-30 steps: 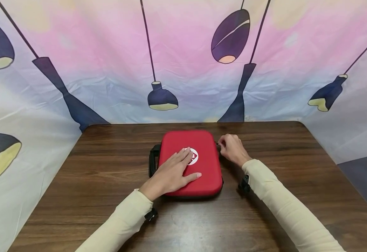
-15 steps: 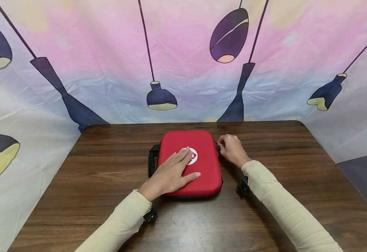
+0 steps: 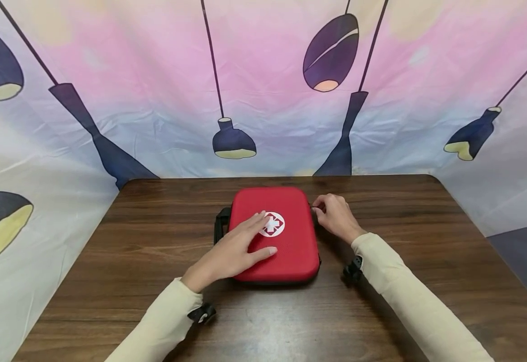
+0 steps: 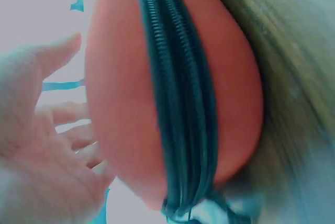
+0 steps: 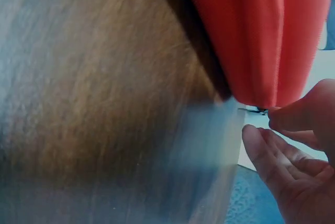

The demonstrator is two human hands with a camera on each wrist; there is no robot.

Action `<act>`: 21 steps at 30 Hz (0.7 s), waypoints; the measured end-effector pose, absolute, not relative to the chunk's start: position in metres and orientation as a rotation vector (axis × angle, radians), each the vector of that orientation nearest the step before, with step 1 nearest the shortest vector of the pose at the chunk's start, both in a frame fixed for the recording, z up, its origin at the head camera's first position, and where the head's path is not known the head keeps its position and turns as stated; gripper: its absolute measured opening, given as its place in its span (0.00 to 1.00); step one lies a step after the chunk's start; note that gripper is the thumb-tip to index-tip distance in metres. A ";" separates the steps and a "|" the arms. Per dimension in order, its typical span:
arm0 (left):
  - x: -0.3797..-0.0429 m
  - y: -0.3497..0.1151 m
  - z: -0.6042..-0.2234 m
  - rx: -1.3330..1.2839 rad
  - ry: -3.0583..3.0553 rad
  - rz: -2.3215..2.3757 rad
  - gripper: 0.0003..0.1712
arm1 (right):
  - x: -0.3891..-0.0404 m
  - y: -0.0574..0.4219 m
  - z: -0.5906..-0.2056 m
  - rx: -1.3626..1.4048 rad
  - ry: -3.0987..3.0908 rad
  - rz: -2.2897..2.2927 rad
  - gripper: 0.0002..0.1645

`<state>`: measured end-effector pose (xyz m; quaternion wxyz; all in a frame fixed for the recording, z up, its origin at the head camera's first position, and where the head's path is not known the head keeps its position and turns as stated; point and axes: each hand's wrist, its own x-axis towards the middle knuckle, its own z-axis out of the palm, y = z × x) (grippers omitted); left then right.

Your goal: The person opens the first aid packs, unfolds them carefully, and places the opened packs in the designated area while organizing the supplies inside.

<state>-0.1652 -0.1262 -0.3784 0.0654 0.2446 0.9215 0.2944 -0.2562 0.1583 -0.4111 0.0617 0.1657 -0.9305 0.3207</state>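
A red first-aid case [image 3: 292, 251] with a white round emblem lies on the wooden table. My left hand [image 3: 232, 251] is over the left part of its lid, fingers straight and thumb spread. In the left wrist view, two dark zipper tracks [image 4: 180, 72] run along the case's side, and the palm faces it. At the case's far right corner, my right hand [image 3: 336, 216] has its thumb and forefinger at a small dark zipper pull [image 5: 256, 111], pinching it. The other fingers [image 5: 261, 156] hang loosely below in the right wrist view. The pull is mostly hidden by the fingertips.
A black carry handle [image 3: 220, 223] sticks out from the case's left side. Brown tabletop [image 3: 146, 261] surrounds the case. Behind the table's back edge hangs a cloth [image 3: 272, 100] printed with lamps.
My left hand has drawn back left and toward me, uncovering more of the lid's emblem. The right hand stays at the far right corner. The case has not visibly moved.
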 end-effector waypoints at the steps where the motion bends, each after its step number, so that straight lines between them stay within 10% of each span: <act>1: -0.161 -0.131 -0.377 0.716 2.799 0.916 0.46 | -0.255 0.158 -0.410 0.507 -2.808 0.979 0.06; 21: -0.105 -0.178 -0.395 0.218 2.970 0.948 0.46 | -0.208 0.151 -0.394 0.545 -2.841 1.131 0.24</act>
